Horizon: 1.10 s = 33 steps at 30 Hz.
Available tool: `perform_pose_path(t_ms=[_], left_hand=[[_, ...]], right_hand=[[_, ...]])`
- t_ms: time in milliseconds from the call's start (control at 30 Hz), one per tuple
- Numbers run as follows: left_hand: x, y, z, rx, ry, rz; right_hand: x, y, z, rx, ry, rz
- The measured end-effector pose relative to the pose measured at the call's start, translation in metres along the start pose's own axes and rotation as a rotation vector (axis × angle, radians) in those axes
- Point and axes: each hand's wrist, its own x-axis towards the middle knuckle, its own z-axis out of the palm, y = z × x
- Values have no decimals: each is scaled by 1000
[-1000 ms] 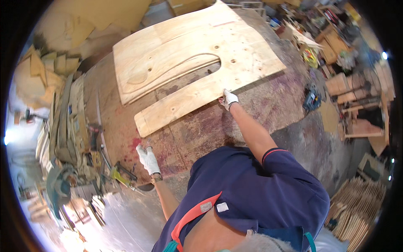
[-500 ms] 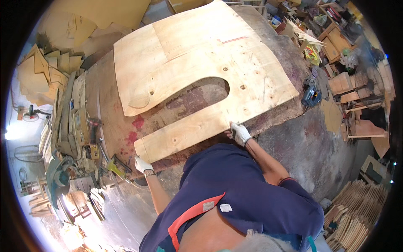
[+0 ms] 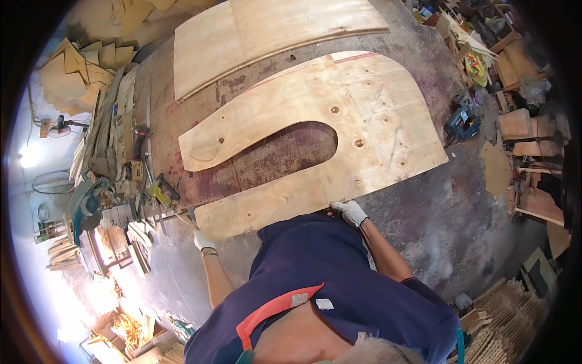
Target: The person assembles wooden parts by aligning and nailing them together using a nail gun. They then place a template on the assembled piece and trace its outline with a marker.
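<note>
A U-shaped plywood panel (image 3: 388, 139) with a long rounded slot lies in front of me, its near edge out past the edge of the stained worktable (image 3: 160, 109). My left hand (image 3: 204, 240), in a white glove, is closed on the panel's near left corner. On the near edge, right of the middle, my gloved right hand (image 3: 350, 212) holds the panel, with bare fingertips showing. Pencil-like lines and dark knots mark its face. Farther back lies a rectangular plywood sheet (image 3: 273, 30), a gap apart from the panel.
At the table's right edge sits a blue power tool (image 3: 462, 124). A yellow-green power tool (image 3: 163, 191) and a drill (image 3: 140, 141) lie at the left, near a green-blue saw (image 3: 85, 209). Stacked wood strips (image 3: 503, 321) fill the lower right.
Both hands have drawn the U-shaped panel toward me, off the sheet behind it. A gap with bare tabletop now shows between the two.
</note>
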Motion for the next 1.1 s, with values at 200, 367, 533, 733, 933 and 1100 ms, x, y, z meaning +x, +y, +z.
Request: perform_pose_path(t_ms=[200,367,533,733,933,1100], left_hand=[[12,-19,-7,277,-394,109],[5,-36,45,-76,-378,-49],[-2,-42,78,182,-174,54],[-8,-11,48,680,-432,163],[23,79,46,1227,-829,349],[63,136,53,1122,-837,340]], right_hand=[[-4,23,-16,-16,35,-119],[33,11,-33,-61,139,-199],[22,-14,-19,-421,185,-69],[-2,-37,84,-948,122,78],[85,-49,287,-1349,431,-642],[192,-82,387,-1629,432,-998]])
